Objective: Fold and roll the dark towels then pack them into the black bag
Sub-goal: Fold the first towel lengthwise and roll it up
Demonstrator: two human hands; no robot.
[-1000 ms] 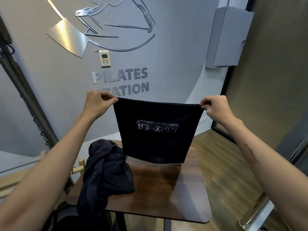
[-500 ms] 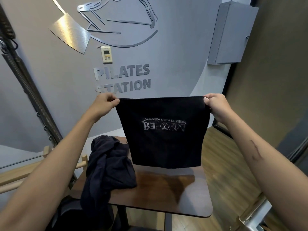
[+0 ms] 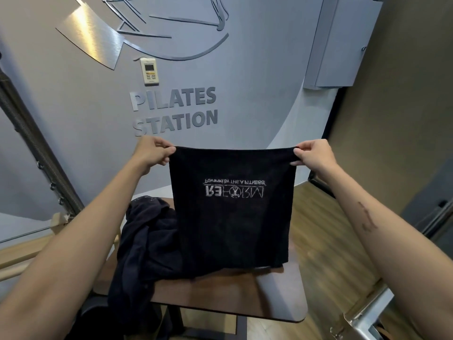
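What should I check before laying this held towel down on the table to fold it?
1. Left hand pinches a top corner: ok.
2. Right hand pinches the other corner: ok.
3. Towel hangs flat, top edge taut: ok.
4. Bare table space in front: ok, on the right side.
5. Heap of towels out of the way: not ok, it covers the table's left side.
6. Black bag within reach: cannot tell.

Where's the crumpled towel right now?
The crumpled towel lies on the table's left side, draping over its left edge, beside the held towel.
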